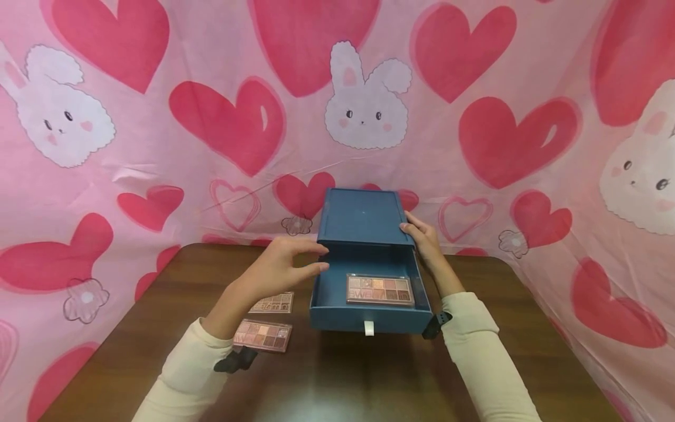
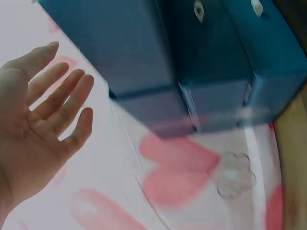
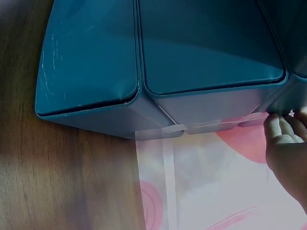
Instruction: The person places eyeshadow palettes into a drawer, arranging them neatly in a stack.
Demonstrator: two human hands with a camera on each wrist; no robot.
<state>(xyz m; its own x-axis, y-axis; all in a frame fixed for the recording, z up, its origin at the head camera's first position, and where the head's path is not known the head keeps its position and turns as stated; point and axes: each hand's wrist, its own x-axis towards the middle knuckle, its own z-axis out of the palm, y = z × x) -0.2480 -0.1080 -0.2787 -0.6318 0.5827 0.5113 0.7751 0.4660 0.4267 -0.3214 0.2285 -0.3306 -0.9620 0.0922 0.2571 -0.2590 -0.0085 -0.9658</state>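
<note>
A blue drawer cabinet (image 1: pixel 364 215) stands on the table with its top drawer (image 1: pixel 337 319) pulled out. Inside that drawer lies an eyeshadow palette (image 1: pixel 379 289) with rows of pink and brown pans. My left hand (image 1: pixel 282 266) hovers at the drawer's left side, thumb and fingers apart; the left wrist view shows its palm with nothing in it. At the cabinet's upper right edge, my right hand (image 1: pixel 429 243) holds on, thumb over the top and fingers along the side. The right wrist view shows those fingertips (image 3: pixel 273 125) against the cabinet's side.
Two more palettes lie on the wooden table left of the cabinet: a pink-brown palette (image 1: pixel 263 336) and, behind it, a paler palette (image 1: pixel 272 302), partly hidden by my left arm. A pink heart-and-bunny cloth (image 1: pixel 369 164) hangs behind. Lower drawers (image 2: pixel 211 43) have small pale pulls.
</note>
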